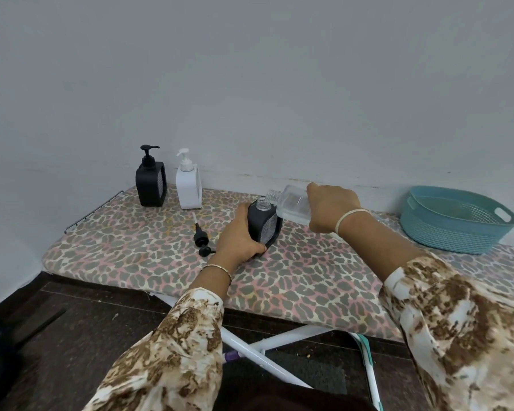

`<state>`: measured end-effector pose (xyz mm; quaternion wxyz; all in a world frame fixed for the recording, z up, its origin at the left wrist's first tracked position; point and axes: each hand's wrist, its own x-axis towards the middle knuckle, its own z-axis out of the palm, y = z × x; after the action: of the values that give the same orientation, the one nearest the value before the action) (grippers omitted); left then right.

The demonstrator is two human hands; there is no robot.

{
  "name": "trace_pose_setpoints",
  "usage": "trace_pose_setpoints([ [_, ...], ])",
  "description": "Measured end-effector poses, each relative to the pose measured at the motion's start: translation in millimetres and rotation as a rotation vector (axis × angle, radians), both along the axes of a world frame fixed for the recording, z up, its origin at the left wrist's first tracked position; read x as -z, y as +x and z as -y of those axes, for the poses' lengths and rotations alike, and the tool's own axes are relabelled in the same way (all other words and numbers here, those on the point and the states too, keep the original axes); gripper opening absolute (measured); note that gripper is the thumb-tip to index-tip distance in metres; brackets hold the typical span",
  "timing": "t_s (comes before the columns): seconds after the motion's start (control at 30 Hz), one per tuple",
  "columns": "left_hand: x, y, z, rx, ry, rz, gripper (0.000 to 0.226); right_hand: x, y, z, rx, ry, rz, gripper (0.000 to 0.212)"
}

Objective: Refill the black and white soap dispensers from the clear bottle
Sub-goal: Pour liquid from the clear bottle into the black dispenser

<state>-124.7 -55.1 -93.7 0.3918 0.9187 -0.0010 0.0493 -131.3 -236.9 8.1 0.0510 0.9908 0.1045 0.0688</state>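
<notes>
Right hand (330, 209) grips the tilted clear bottle (293, 206) at its base; it is likely light and slippery. Left hand (238, 237) clasps the uncapped black dispenser (264, 229) by its side.

Soft, even light is falling; faint shadows are lying beneath the fingers (241, 209), and frame edges are bowing with wide-angle distortion.

The desk (161, 250) wears a matt cloth cover in leopard print, over white-painted metal legs (267, 360). The clear bottle (294, 204) is glossy see-through plastic. The open black dispenser (260, 225) looks like matt plastic with a ribbed side panel. The white dispenser (188, 188) is smooth plastic. The teal basket (445, 232) is weave-textured plastic.
</notes>
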Motion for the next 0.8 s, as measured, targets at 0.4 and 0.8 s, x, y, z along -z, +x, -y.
trace_pose_setpoints([
  [0.4, -2.7, -1.4, -1.4, 0.024, 0.008, 0.020, 0.090, -1.6, -1.2, -0.4, -0.006, -0.014, 0.004, 0.031],
  [0.8, -2.5, -1.9, -1.9, 0.033, 0.002, 0.031, 0.088, -3.6, -1.0, -1.0, -0.003, -0.023, -0.011, 0.028],
])
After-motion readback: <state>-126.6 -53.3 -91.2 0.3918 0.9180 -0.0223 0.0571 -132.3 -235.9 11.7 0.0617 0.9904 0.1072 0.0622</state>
